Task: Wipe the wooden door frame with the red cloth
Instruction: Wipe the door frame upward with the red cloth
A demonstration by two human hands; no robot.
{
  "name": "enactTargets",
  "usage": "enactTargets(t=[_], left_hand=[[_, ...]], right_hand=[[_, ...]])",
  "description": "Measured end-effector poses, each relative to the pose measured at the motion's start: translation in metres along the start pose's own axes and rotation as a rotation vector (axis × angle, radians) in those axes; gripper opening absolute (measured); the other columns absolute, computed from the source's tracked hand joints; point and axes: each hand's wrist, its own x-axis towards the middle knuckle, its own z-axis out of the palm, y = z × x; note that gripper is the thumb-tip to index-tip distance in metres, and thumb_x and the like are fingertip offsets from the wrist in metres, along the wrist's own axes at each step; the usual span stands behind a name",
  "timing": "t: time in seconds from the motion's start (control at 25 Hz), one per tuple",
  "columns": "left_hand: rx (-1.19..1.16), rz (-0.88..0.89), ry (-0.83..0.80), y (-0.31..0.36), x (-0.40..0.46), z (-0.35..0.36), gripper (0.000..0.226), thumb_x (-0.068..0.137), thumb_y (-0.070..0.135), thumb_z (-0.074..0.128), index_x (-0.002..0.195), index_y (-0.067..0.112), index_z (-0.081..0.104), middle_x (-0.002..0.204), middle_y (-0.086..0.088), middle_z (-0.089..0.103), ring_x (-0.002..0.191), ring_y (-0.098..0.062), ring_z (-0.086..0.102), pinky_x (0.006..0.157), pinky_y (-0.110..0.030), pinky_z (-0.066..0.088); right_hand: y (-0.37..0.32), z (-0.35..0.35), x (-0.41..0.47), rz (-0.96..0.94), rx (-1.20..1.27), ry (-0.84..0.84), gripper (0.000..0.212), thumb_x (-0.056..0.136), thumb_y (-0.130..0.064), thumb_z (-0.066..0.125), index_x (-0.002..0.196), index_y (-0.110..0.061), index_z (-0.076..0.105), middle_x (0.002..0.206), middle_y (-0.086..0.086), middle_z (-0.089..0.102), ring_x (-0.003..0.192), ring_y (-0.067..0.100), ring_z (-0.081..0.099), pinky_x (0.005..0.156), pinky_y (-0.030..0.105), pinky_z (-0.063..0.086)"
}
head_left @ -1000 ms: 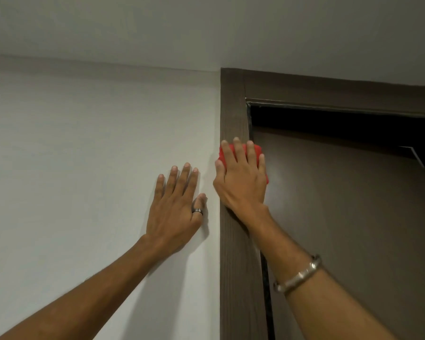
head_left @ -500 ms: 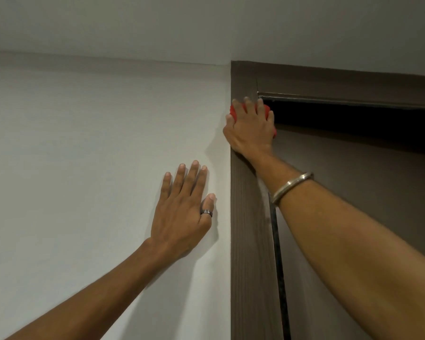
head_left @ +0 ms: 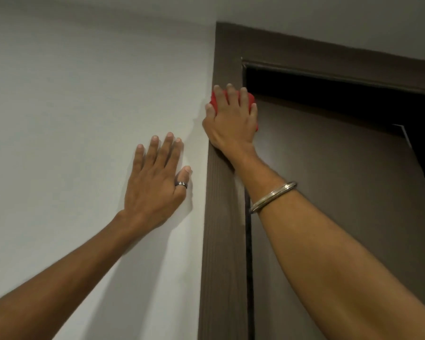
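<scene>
From the head view, the right hand [head_left: 231, 119] lies flat on the upright of the door frame [head_left: 222, 217], a little below the frame's top corner, with the red cloth [head_left: 252, 100] pressed under its palm and spread fingers. Only the cloth's edges show, red above the fingertips and along the side of the hand toward the door. Half a second ago this hand was right up in the corner of the frame, and half a second before that it was lower again, so it has gone up the upright and is now coming back down. That looks like repeated up-and-down strokes over the top stretch of the upright; the top bar of the frame, to the right of the corner, seems not yet wiped.

The left hand [head_left: 155, 182] is open and empty, flat on the wall [head_left: 84, 119] just left of the frame, and has stayed there as a brace.

No containers are in view; the door [head_left: 329, 192] stands ajar inside the frame.
</scene>
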Motion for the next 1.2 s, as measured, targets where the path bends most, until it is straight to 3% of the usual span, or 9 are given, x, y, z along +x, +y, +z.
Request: enactTargets(t=[0.52,0.72,0.8,0.88,0.96,1.04,1.12,1.2], left_hand=[[-0.038,0.067,-0.096,0.012,-0.175,-0.007,0.068,0.108,0.041,0.028,0.166,0.010,0.010,0.176,-0.014,0.007,0.162,-0.035,0.005,0.131,-0.053,0.004],[-0.115,0.126,-0.224,0.016,-0.259,-0.022,0.070,0.105,0.038,0.037,0.165,0.009,0.014,0.175,-0.013,0.012,0.163,-0.028,0.002,0.132,-0.046,0.000],[-0.206,0.135,-0.254,0.023,-0.288,-0.034,0.069,0.104,0.033,0.040,0.164,0.006,0.019,0.173,-0.016,0.017,0.162,-0.023,-0.004,0.132,-0.042,-0.005],[-0.326,0.091,-0.284,0.041,-0.319,-0.050,0.066,0.103,0.030,0.040,0.162,0.005,0.023,0.171,-0.018,0.020,0.162,-0.021,-0.003,0.133,-0.040,-0.005],[-0.494,-0.085,-0.359,0.065,-0.357,-0.071,0.062,0.104,0.029,0.041,0.161,0.009,0.028,0.172,-0.013,0.021,0.163,-0.021,0.002,0.133,-0.039,0.001],[-0.684,-0.335,-0.479,0.086,-0.397,-0.096,0.056,0.105,0.029,0.043,0.159,0.017,0.033,0.171,-0.003,0.026,0.162,-0.013,0.010,0.133,-0.037,0.012],[-0.860,-0.541,-0.618,0.095,-0.436,-0.123,0.051,0.104,0.033,0.043,0.154,0.024,0.040,0.162,0.007,0.040,0.152,0.002,0.029,0.127,-0.036,0.031],[-1.066,-0.830,-0.755,0.099,-0.467,-0.151,0.048,0.102,0.044,0.041,0.148,0.029,0.047,0.147,0.014,0.053,0.133,0.007,0.050,0.112,-0.033,0.050]], right_hand=[[-0.009,-0.029,-0.321,0.079,0.072,-0.237,0.069,0.103,-0.045,0.044,0.165,-0.027,0.018,0.174,0.001,0.011,0.162,0.030,0.004,0.130,0.054,0.003],[-0.014,-0.058,-0.424,0.128,0.117,-0.459,0.080,0.099,-0.032,0.054,0.165,-0.029,0.009,0.174,-0.003,-0.001,0.159,0.022,-0.019,0.128,0.052,-0.006],[-0.015,-0.072,-0.455,0.165,0.152,-0.571,0.085,0.095,-0.020,0.056,0.164,-0.031,0.008,0.173,-0.007,-0.005,0.157,0.017,-0.028,0.130,0.053,-0.002],[-0.018,-0.091,-0.482,0.237,0.236,-0.677,0.085,0.094,-0.010,0.057,0.164,-0.031,0.013,0.171,-0.013,-0.005,0.158,0.016,-0.024,0.131,0.054,0.012],[-0.023,-0.113,-0.506,0.477,0.453,-0.738,0.080,0.094,-0.004,0.060,0.161,-0.030,0.025,0.169,-0.017,0.006,0.162,0.022,-0.004,0.127,0.053,0.028],[-0.031,-0.139,-0.524,0.964,0.784,-0.653,0.074,0.092,0.001,0.065,0.153,-0.035,0.044,0.168,-0.011,0.028,0.156,0.028,0.029,0.116,0.050,0.047],[-0.047,-0.161,-0.543,1.409,1.209,-0.480,0.062,0.087,-0.003,0.064,0.137,-0.040,0.059,0.152,0.002,0.056,0.133,0.028,0.057,0.107,0.051,0.054],[-0.067,-0.173,-0.566,1.671,1.549,-0.364,0.055,0.078,-0.010,0.061,0.130,-0.027,0.066,0.127,0.008,0.073,0.112,0.026,0.070,0.101,0.047,0.058]])
